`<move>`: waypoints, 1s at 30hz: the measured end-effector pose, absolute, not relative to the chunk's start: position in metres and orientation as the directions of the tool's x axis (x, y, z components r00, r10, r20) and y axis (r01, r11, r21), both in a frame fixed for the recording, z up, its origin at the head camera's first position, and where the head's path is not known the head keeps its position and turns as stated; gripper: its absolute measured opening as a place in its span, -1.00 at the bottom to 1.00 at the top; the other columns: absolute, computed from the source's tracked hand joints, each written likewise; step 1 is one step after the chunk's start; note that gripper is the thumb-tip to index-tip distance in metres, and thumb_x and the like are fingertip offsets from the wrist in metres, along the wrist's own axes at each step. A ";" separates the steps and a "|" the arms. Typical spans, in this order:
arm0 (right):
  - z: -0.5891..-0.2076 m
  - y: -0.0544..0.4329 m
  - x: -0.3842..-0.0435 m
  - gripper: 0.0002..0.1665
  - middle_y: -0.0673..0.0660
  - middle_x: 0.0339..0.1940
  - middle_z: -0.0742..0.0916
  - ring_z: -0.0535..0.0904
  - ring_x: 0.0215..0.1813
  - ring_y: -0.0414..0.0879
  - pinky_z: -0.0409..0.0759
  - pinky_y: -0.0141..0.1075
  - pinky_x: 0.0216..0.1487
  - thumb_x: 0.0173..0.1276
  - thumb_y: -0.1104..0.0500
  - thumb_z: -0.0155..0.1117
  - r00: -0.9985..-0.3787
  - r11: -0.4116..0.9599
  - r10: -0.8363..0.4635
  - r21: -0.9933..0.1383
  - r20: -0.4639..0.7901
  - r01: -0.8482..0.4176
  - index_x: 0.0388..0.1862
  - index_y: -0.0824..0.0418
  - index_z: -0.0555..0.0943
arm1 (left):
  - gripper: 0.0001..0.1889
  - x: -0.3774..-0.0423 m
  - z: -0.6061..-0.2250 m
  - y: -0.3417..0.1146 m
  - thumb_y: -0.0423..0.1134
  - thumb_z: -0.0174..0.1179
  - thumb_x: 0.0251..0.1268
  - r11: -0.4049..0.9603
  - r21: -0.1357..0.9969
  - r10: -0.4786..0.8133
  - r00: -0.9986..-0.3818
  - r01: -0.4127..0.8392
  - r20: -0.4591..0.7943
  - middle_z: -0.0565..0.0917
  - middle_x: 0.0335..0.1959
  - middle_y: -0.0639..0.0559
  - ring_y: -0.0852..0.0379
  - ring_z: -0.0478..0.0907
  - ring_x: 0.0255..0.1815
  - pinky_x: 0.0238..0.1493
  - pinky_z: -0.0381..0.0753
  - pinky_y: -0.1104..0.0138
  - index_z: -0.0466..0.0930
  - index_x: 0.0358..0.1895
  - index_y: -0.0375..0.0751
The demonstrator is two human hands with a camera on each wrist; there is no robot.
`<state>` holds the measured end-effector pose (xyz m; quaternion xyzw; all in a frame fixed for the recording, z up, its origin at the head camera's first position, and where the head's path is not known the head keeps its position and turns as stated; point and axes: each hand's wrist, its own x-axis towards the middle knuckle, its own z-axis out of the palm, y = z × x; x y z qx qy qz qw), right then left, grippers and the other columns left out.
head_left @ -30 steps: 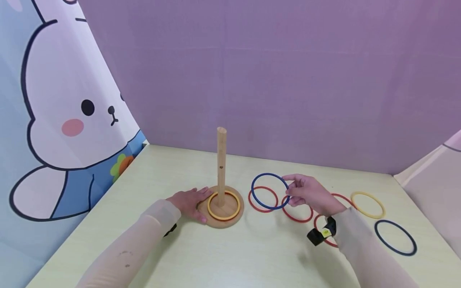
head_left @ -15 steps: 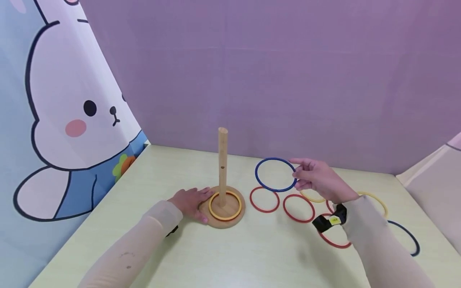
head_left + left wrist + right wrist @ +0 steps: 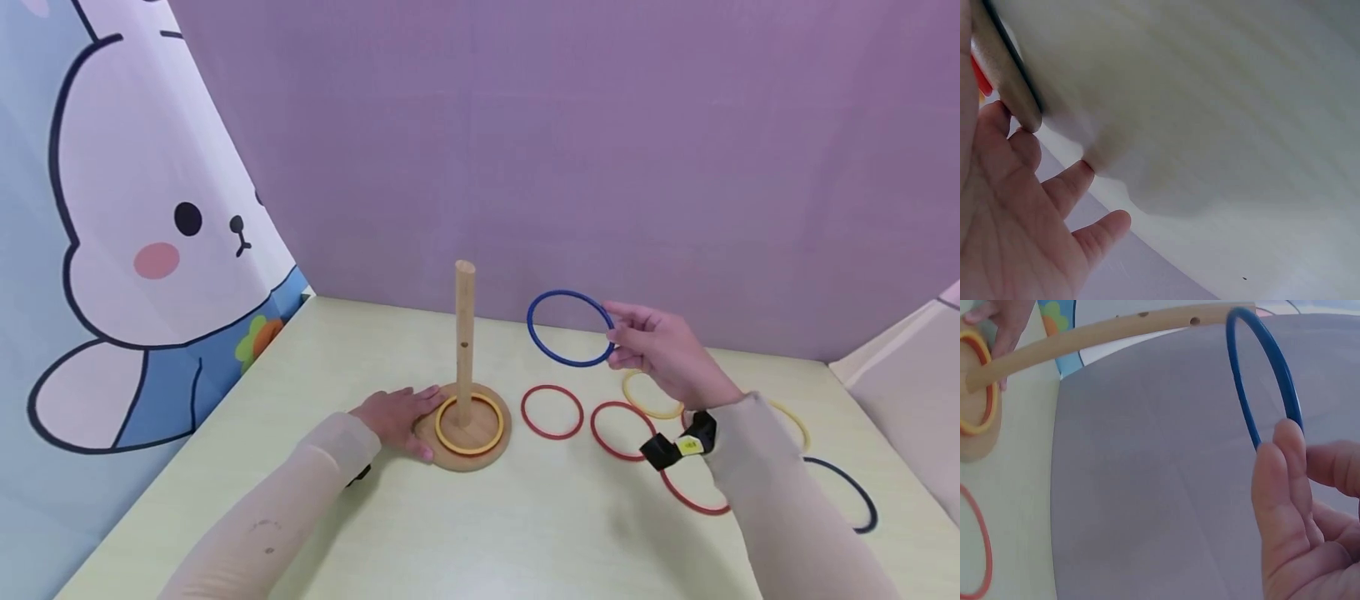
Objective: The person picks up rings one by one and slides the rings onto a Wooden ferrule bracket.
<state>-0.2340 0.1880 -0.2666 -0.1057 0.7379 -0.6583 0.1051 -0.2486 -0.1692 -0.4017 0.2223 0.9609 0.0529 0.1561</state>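
Between thumb and fingertips, my right hand (image 3: 663, 350) pinches a blue ring (image 3: 573, 364) by its right side. The ring is up in the air, right of the wooden post (image 3: 465, 333) and apart from it in the head view. That post rises from a round wooden base (image 3: 461, 463). Around its foot lies a yellow ring (image 3: 468, 451), with red showing just beneath. My left hand (image 3: 396, 421) rests at the base's left edge, thumb on the near side, fingers spread loosely; in the left wrist view the fingertips touch the wooden rim (image 3: 1013, 81).
Right of the base, red rings (image 3: 555, 437) lie on the pale table, with a yellow ring (image 3: 626, 388) among them. My right forearm partly covers another yellow ring (image 3: 804, 429) and a dark blue ring (image 3: 873, 508). A purple cloth (image 3: 600, 167) hangs behind the table.
The right hand has lifted the blue ring upward from just above the red rings, away from the tabletop. My left hand stays at the base.
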 end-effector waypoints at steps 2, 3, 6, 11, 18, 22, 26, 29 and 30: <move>-0.266 0.183 -0.235 -0.36 0.06 -0.36 0.60 0.64 -0.45 -0.20 0.65 -0.37 -0.23 0.43 0.34 0.09 -0.961 0.072 -0.276 -0.997 -0.003 -0.018 0.44 0.43 0.19 | 0.02 -0.251 -0.402 -0.168 0.24 0.39 -0.06 0.899 0.173 0.437 -0.853 0.402 -0.286 0.16 0.50 0.06 -0.24 0.16 0.42 0.25 0.28 -0.15 0.12 0.50 0.04; -0.266 0.181 -0.235 -0.36 0.05 -0.37 0.61 0.64 -0.45 -0.20 0.65 -0.37 -0.22 0.43 0.34 0.09 -0.964 0.058 -0.266 -0.998 0.000 -0.016 0.44 0.42 0.19 | 0.02 -0.252 -0.403 -0.167 0.24 0.38 -0.06 0.900 0.172 0.434 -0.853 0.400 -0.289 0.16 0.50 0.07 -0.24 0.16 0.43 0.25 0.28 -0.15 0.12 0.50 0.05; -0.265 0.177 -0.236 -0.37 0.04 -0.37 0.63 0.64 -0.45 -0.20 0.64 -0.37 -0.21 0.43 0.33 0.09 -0.969 0.033 -0.247 -0.999 0.007 -0.015 0.44 0.41 0.21 | 0.02 -0.255 -0.405 -0.167 0.26 0.37 -0.06 0.904 0.164 0.427 -0.852 0.395 -0.303 0.13 0.51 0.09 -0.23 0.14 0.44 0.26 0.27 -0.14 0.09 0.51 0.08; -0.262 0.172 -0.237 -0.40 0.03 -0.39 0.66 0.63 -0.45 -0.22 0.64 -0.39 -0.21 0.44 0.33 0.07 -0.972 -0.017 -0.234 -0.999 0.033 -0.030 0.42 0.42 0.23 | 0.02 -0.257 -0.405 -0.165 0.26 0.36 -0.05 0.905 0.164 0.425 -0.850 0.392 -0.313 0.12 0.52 0.10 -0.23 0.13 0.44 0.27 0.27 -0.14 0.09 0.51 0.07; -0.255 0.166 -0.239 -0.38 0.06 -0.42 0.65 0.63 -0.45 -0.22 0.64 -0.40 -0.20 0.44 0.31 0.10 -0.971 -0.134 -0.232 -0.990 0.065 -0.035 0.43 0.41 0.23 | 0.02 -0.255 -0.404 -0.166 0.23 0.38 -0.05 0.896 0.177 0.444 -0.848 0.408 -0.290 0.16 0.50 0.03 -0.27 0.16 0.42 0.24 0.29 -0.15 0.12 0.50 0.00; -0.250 0.160 -0.239 -0.37 0.06 -0.46 0.67 0.64 -0.47 -0.22 0.64 -0.39 -0.22 0.42 0.34 0.11 -0.973 -0.217 -0.214 -0.976 0.083 -0.036 0.42 0.42 0.22 | 0.02 -0.253 -0.405 -0.166 0.22 0.39 -0.06 0.897 0.179 0.441 -0.851 0.405 -0.285 0.17 0.50 0.03 -0.27 0.16 0.42 0.24 0.30 -0.16 0.12 0.50 0.01; -0.246 0.154 -0.239 -0.39 0.06 -0.47 0.68 0.65 -0.49 -0.21 0.65 -0.39 -0.25 0.42 0.36 0.09 -0.976 -0.269 -0.193 -0.962 0.105 -0.051 0.41 0.43 0.23 | 0.02 -0.255 -0.406 -0.166 0.24 0.38 -0.06 0.902 0.178 0.429 -0.855 0.392 -0.292 0.15 0.50 0.06 -0.26 0.15 0.43 0.24 0.29 -0.15 0.11 0.51 0.04; -0.243 0.150 -0.239 -0.40 0.06 -0.46 0.67 0.65 -0.50 -0.21 0.64 -0.40 -0.25 0.43 0.37 0.07 -0.976 -0.298 -0.183 -0.953 0.120 -0.061 0.42 0.42 0.24 | 0.03 -0.257 -0.406 -0.166 0.24 0.38 -0.06 0.904 0.177 0.427 -0.855 0.390 -0.295 0.14 0.51 0.06 -0.26 0.14 0.43 0.24 0.29 -0.15 0.10 0.51 0.03; -0.242 0.148 -0.239 -0.40 0.06 -0.46 0.67 0.65 -0.50 -0.21 0.64 -0.40 -0.25 0.42 0.38 0.08 -0.976 -0.307 -0.181 -0.949 0.124 -0.064 0.42 0.42 0.24 | 0.03 -0.257 -0.407 -0.166 0.25 0.38 -0.06 0.904 0.176 0.426 -0.855 0.389 -0.296 0.13 0.51 0.07 -0.26 0.14 0.43 0.24 0.29 -0.15 0.10 0.51 0.03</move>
